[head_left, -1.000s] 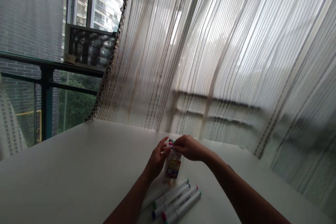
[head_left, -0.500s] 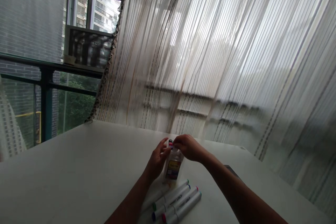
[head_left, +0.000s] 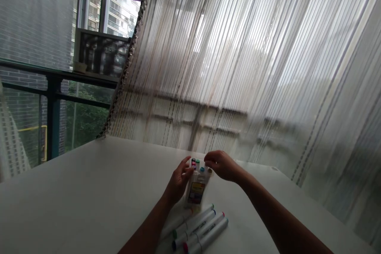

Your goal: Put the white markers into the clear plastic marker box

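A clear marker case with a coloured label stands upright on the white table, several coloured marker caps showing at its top. My left hand is curled round the case's left side. My right hand hovers at the case's top right edge, fingers bent and pinched close to the caps; what they hold is hidden. Several white markers with coloured ends lie side by side on the table just in front of the case.
A sheer striped curtain hangs along the table's far edge, close behind the case. To the left is a window with a dark railing and buildings outside.
My right hand has shifted a little to the right off the top of the case, so more marker caps show. The curtain has swayed. My left hand has stayed on the case.
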Demonstrator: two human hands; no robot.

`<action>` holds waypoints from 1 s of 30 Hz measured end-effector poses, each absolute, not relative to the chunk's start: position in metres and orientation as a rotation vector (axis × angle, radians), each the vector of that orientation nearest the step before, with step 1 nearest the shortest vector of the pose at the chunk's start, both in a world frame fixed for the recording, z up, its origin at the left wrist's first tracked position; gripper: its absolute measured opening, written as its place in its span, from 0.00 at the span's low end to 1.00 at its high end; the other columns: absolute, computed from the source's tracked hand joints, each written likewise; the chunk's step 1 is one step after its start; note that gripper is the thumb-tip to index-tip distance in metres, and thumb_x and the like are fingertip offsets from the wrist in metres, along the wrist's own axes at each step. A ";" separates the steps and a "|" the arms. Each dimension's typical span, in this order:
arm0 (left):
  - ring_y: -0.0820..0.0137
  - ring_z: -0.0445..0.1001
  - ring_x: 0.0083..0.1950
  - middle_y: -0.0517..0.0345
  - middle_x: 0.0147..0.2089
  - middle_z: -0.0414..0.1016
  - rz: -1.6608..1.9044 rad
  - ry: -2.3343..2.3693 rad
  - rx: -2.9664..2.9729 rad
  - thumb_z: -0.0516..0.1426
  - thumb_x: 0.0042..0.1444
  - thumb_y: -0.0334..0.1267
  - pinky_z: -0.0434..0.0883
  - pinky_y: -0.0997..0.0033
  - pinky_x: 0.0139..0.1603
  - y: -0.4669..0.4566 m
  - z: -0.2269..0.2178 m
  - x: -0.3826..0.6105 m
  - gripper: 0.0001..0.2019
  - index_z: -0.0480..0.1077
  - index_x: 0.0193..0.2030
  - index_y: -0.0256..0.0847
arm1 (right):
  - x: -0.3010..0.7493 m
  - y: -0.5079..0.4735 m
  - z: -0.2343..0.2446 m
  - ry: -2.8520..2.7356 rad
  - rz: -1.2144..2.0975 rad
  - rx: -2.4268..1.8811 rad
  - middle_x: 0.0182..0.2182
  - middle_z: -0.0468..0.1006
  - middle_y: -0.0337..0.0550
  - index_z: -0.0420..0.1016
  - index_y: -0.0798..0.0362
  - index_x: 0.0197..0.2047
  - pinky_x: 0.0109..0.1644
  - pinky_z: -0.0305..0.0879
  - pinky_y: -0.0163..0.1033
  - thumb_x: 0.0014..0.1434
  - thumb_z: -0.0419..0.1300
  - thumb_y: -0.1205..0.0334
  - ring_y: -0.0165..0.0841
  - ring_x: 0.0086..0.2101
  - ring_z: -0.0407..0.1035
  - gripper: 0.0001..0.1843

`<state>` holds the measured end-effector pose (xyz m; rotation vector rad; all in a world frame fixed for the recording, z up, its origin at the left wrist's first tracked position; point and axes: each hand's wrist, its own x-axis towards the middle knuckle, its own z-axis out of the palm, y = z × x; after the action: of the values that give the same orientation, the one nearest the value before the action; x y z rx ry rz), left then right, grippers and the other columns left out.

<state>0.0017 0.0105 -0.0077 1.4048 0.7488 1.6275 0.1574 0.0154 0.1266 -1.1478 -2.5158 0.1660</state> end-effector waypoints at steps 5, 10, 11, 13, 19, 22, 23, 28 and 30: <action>0.62 0.73 0.44 0.47 0.48 0.71 1.637 0.752 1.414 0.55 0.53 0.56 0.71 0.64 0.43 0.010 -0.008 0.001 0.33 0.57 0.60 0.37 | 0.161 0.010 0.128 -2.577 0.107 -1.158 0.26 0.76 0.42 0.78 0.58 0.30 0.31 0.57 0.32 0.52 0.59 0.73 0.30 0.27 0.66 0.06; 0.63 0.72 0.43 0.47 0.48 0.70 1.635 0.748 1.439 0.54 0.54 0.55 0.70 0.65 0.43 0.011 -0.009 -0.001 0.33 0.56 0.60 0.36 | 0.158 0.011 0.125 -2.605 0.091 -1.144 0.26 0.76 0.41 0.78 0.57 0.31 0.32 0.57 0.32 0.50 0.59 0.76 0.29 0.26 0.67 0.08; 0.63 0.72 0.44 0.47 0.48 0.70 1.636 0.751 1.440 0.54 0.54 0.55 0.70 0.65 0.43 0.011 -0.009 -0.001 0.33 0.56 0.60 0.36 | 0.157 0.011 0.124 -2.596 0.087 -1.146 0.26 0.76 0.41 0.78 0.58 0.31 0.32 0.57 0.32 0.50 0.59 0.76 0.29 0.26 0.66 0.08; 0.62 0.72 0.44 0.47 0.48 0.70 1.639 0.766 1.438 0.54 0.54 0.56 0.70 0.65 0.43 0.012 -0.008 -0.001 0.33 0.56 0.60 0.35 | 0.154 0.012 0.123 -2.574 0.080 -1.141 0.25 0.75 0.41 0.78 0.58 0.30 0.31 0.57 0.32 0.50 0.60 0.76 0.29 0.26 0.66 0.08; 0.63 0.73 0.43 0.48 0.47 0.71 1.635 0.772 1.411 0.54 0.53 0.56 0.70 0.66 0.42 0.012 -0.008 -0.002 0.33 0.57 0.60 0.36 | 0.145 0.015 0.119 -2.517 0.107 -1.086 0.21 0.73 0.41 0.78 0.59 0.28 0.30 0.56 0.31 0.51 0.59 0.76 0.29 0.25 0.66 0.07; 0.62 0.72 0.44 0.48 0.47 0.70 1.638 0.781 1.407 0.55 0.53 0.56 0.70 0.67 0.42 0.012 -0.008 -0.001 0.33 0.57 0.60 0.36 | 0.142 0.015 0.117 -2.502 0.118 -1.065 0.20 0.73 0.41 0.78 0.59 0.27 0.29 0.56 0.31 0.50 0.58 0.76 0.29 0.24 0.65 0.08; 0.62 0.72 0.45 0.48 0.46 0.70 1.638 0.785 1.406 0.55 0.53 0.56 0.71 0.67 0.42 0.012 -0.008 -0.001 0.33 0.57 0.60 0.36 | 0.141 0.015 0.117 -2.497 0.120 -1.060 0.20 0.72 0.41 0.78 0.59 0.26 0.29 0.56 0.31 0.50 0.57 0.77 0.29 0.24 0.65 0.09; 0.62 0.72 0.46 0.46 0.48 0.69 1.619 0.759 1.420 0.54 0.54 0.55 0.70 0.67 0.42 0.010 -0.008 0.000 0.33 0.55 0.61 0.35 | 0.142 0.012 0.117 -2.475 0.131 -1.041 0.19 0.72 0.41 0.77 0.59 0.25 0.28 0.56 0.31 0.50 0.55 0.77 0.29 0.23 0.64 0.11; 0.62 0.72 0.45 0.46 0.48 0.69 1.622 0.755 1.420 0.54 0.54 0.55 0.70 0.66 0.44 0.010 -0.007 0.001 0.33 0.55 0.60 0.35 | 0.144 0.012 0.118 -2.462 0.133 -1.035 0.20 0.73 0.42 0.78 0.58 0.25 0.29 0.57 0.32 0.50 0.55 0.77 0.30 0.23 0.65 0.11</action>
<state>0.0010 0.0101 -0.0073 1.4198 0.7551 1.6220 0.1441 0.0125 0.1184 -1.0351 -2.4618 0.1329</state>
